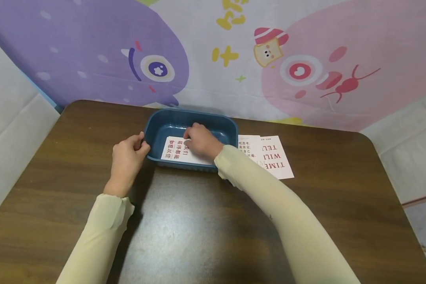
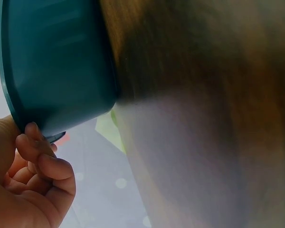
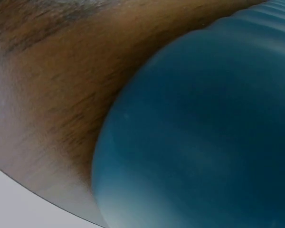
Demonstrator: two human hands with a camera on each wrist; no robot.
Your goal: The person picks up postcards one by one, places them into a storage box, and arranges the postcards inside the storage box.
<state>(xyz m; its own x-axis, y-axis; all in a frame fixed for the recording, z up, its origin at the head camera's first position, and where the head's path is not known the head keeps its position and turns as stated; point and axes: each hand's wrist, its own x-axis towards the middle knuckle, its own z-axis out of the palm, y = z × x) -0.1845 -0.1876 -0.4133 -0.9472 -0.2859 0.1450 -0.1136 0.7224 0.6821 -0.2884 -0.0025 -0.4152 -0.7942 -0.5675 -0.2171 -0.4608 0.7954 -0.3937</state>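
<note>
The left hand pinches the left rim of a blue bin. In the left wrist view, that hand has its thumb and curled fingers at the rim corner of the bin. Reaching over the near right rim, the right hand is inside the bin, curled at the far edge of a white card with red print; the fingertips are partly hidden. Only the bin's outer wall shows up close in the right wrist view, with no hand visible.
Right of the bin, overlapping white printed cards lie on the brown wooden table. A cartoon-printed cloth hangs behind the table's back edge, with pale panels at both sides.
</note>
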